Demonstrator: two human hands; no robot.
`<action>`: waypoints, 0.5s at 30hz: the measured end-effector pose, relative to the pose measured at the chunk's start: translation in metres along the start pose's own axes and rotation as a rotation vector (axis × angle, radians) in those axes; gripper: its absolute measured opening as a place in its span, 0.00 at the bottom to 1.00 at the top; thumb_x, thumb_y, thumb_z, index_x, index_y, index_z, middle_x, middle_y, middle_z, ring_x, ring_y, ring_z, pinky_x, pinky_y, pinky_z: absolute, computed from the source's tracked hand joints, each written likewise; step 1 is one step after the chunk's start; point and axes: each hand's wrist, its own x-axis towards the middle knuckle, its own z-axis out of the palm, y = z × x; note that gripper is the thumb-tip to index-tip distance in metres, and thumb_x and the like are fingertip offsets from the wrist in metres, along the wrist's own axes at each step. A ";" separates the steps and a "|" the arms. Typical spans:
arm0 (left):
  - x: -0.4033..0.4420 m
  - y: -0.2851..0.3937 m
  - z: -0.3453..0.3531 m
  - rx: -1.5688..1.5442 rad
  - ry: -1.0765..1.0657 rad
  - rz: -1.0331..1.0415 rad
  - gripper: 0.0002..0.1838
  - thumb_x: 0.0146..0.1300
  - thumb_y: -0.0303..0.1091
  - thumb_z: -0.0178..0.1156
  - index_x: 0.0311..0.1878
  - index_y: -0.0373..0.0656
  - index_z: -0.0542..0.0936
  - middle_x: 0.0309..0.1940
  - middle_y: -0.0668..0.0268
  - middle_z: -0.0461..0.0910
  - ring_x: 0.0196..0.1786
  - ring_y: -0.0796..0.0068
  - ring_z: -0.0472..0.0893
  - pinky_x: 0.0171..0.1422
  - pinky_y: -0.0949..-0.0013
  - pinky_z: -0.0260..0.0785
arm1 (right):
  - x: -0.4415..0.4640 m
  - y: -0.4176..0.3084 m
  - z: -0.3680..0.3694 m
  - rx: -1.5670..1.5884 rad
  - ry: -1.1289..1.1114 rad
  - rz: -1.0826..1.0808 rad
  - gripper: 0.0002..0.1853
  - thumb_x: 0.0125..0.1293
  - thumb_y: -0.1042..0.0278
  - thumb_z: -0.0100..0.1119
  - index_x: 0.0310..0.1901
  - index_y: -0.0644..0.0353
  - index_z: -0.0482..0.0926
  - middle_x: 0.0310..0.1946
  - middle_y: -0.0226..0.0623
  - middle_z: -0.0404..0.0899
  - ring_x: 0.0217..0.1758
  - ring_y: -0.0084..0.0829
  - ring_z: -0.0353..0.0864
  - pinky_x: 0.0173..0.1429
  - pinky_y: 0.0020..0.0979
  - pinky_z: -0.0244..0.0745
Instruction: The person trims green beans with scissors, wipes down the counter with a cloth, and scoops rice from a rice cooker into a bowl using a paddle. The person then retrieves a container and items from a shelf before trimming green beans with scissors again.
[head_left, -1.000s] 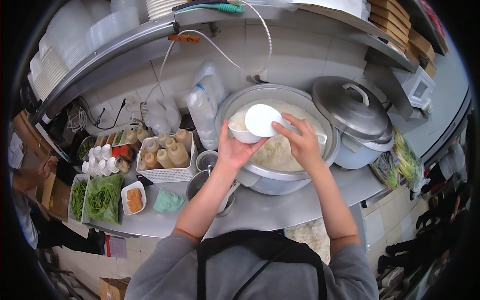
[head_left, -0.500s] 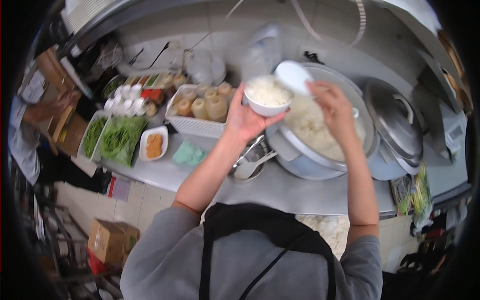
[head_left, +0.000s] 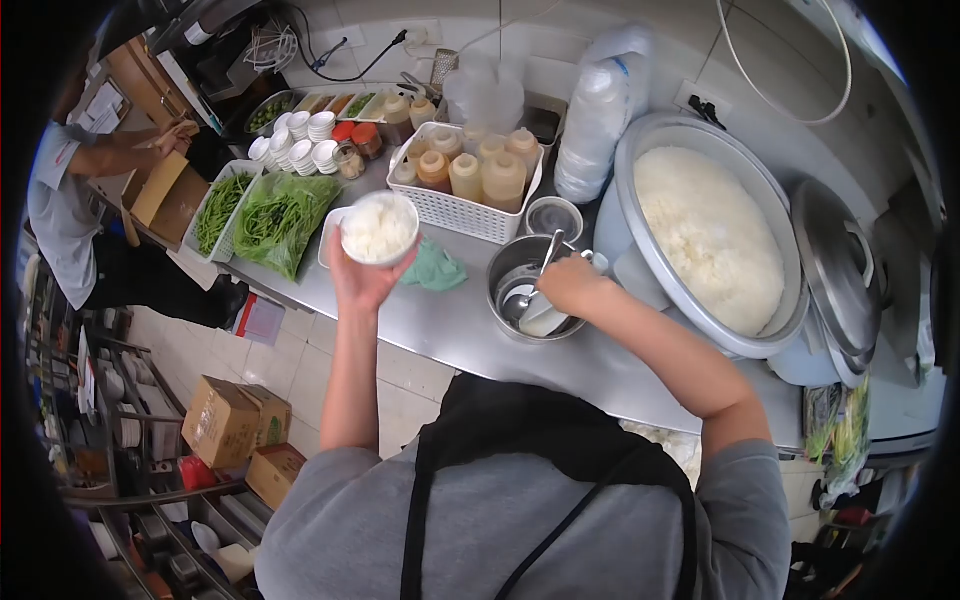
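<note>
My left hand (head_left: 366, 275) is wrapped under a white bowl (head_left: 392, 257) heaped with cooked rice (head_left: 377, 226), holding it up over the counter. My right hand (head_left: 572, 285) is closed at the rim of a metal pot (head_left: 497, 295), gripping what looks like a white rice paddle (head_left: 600, 262), whose handle end shows past the knuckles. Inside the pot are a white paddle blade (head_left: 543, 319) and a metal ladle (head_left: 552, 248) leaning on the side. To the right, a large steel vessel (head_left: 628, 165) is full of cooked rice.
Sauce bottles stand in a white basket (head_left: 455, 217) behind the pot. Green vegetables (head_left: 285, 215), a green cloth (head_left: 432, 265) and stacked white cups (head_left: 300, 140) lie leftward. A plastic-wrapped stack (head_left: 600, 120) leans near the wall. A large lid (head_left: 835, 265) sits right. Another person (head_left: 75, 190) stands far left.
My left hand has moved left with the bowl of rice, away from the rice vessel. My right hand has come down from beside the bowl to the metal pot with the paddle.
</note>
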 end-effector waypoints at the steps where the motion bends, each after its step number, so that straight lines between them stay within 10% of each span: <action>1: -0.006 -0.005 -0.015 -0.003 -0.002 0.001 0.37 0.60 0.61 0.43 0.67 0.48 0.56 0.65 0.52 0.56 0.64 0.37 0.57 0.61 0.44 0.61 | 0.000 0.006 0.003 0.020 0.136 -0.036 0.08 0.49 0.74 0.54 0.31 0.53 0.80 0.32 0.35 0.77 0.39 0.36 0.79 0.41 0.40 0.73; 4: -0.016 -0.027 -0.056 -0.028 0.011 -0.165 0.36 0.59 0.63 0.43 0.66 0.50 0.59 0.64 0.54 0.59 0.63 0.39 0.60 0.59 0.45 0.64 | -0.020 0.031 -0.049 0.152 0.460 -0.209 0.05 0.46 0.75 0.55 0.27 0.56 0.77 0.32 0.33 0.74 0.37 0.36 0.75 0.41 0.38 0.70; 15: 0.029 -0.100 -0.102 -0.066 0.214 -0.283 0.34 0.57 0.62 0.45 0.63 0.54 0.63 0.62 0.61 0.64 0.62 0.54 0.64 0.58 0.46 0.63 | -0.157 0.160 -0.070 0.161 0.596 0.498 0.06 0.51 0.76 0.55 0.31 0.60 0.81 0.30 0.42 0.77 0.37 0.41 0.77 0.42 0.37 0.72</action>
